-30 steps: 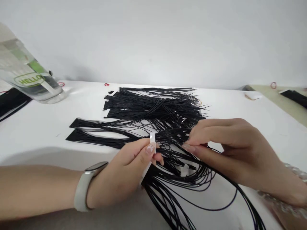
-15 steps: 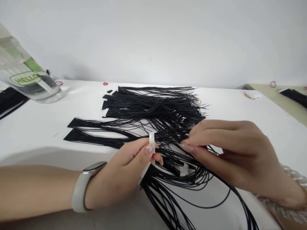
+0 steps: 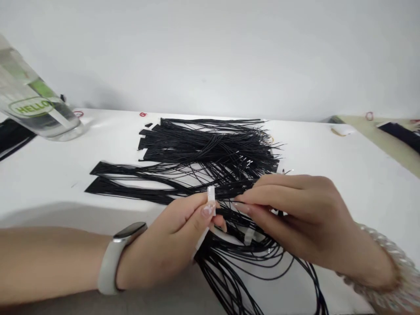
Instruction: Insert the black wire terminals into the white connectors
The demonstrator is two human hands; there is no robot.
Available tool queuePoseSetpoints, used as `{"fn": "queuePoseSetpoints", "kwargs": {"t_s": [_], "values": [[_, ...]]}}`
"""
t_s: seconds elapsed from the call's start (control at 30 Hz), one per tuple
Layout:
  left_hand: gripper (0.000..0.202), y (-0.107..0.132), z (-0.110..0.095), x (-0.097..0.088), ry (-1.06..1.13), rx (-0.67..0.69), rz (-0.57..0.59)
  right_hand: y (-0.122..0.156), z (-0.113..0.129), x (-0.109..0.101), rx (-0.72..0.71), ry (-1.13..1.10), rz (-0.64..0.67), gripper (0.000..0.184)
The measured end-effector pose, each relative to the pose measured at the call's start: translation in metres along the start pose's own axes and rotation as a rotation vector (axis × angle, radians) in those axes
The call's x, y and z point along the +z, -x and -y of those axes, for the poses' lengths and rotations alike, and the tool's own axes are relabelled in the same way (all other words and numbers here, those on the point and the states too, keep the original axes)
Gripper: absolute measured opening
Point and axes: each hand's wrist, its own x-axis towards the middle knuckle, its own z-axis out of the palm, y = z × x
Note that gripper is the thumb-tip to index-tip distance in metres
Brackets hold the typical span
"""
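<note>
A big pile of thin black wires (image 3: 210, 148) lies spread across the white table (image 3: 49, 183). My left hand (image 3: 173, 236), with a pale wristband, pinches a small white connector (image 3: 210, 194) upright between thumb and fingers. My right hand (image 3: 302, 218), with a clear bead bracelet, is closed in a pinch on a black wire (image 3: 226, 213) whose end sits just right of the connector. More wires loop under both hands toward the table's near edge. Another white connector (image 3: 249, 236) lies among the wires below my right fingers.
A clear plastic bottle (image 3: 33, 109) with a green HELLO label lies at the far left. Small red rubber bands (image 3: 143, 114) lie near the wall. At the far right is a beige surface (image 3: 383, 135) with more black wires (image 3: 402, 133).
My right hand has moved left, bringing the pinched wire end close to the connector. The left hand has stayed nearly still, dipping slightly.
</note>
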Motion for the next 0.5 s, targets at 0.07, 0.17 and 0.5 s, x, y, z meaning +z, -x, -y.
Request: {"fn": "queuePoseSetpoints", "kwargs": {"t_s": [0.07, 0.17, 0.5], "values": [[0.031, 0.0, -0.0001, 0.0003, -0.009, -0.014, 0.006, 0.001, 0.0, 0.0043, 0.012, 0.025, -0.009, 0.009], [0.031, -0.0006, 0.0007, 0.0001, 0.004, -0.046, 0.016, 0.0023, -0.0021, 0.0075, -0.04, 0.116, 0.017, 0.011], [0.033, -0.0027, 0.0047, -0.0008, 0.016, -0.008, 0.071, 0.0024, -0.0054, 0.0039, -0.194, 0.311, 0.053, 0.015]]}}
